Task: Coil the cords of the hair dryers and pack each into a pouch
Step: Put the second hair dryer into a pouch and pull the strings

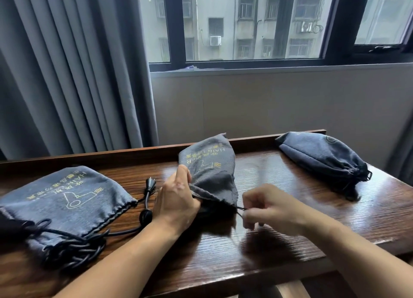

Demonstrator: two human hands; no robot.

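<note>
Grey woven cloth, soft & floppy: mid pouch (210,168) lies at centre of table (290,230), mouth toward the person. It bulges, so prob. a dryer is inside (not visible). L hand (176,199) has fingers curled round the gathered mouth, clamping the fabric. R hand (266,206) pinches the thin drawstring (240,208) btw thumb & fingertips, just beside the mouth; its other fingers are curled, a bit blurred.

Handling, my guess: pouch itself is light & limp, no shape of its own; w/ a dryer in it the weight sits low & shifts. Best hold = bunched neck, not the body. String is thin, needs a tight pinch near the hem. Cord (73,246) at left looks rubbery & springy, heaped in a loose tangle; take it near plug (150,185) & loop it. It'll prob. want to uncoil.

Count: pouches 3. Mid one in hand; L pouch (67,197) flat, uncinched, cord across its near corner; R pouch (319,154) full & cinched, well apart at far right. Loose cords 1, plugs 1. Dryers plainly seen: 0; dark shape at left edge may be one, can't tell.
</note>
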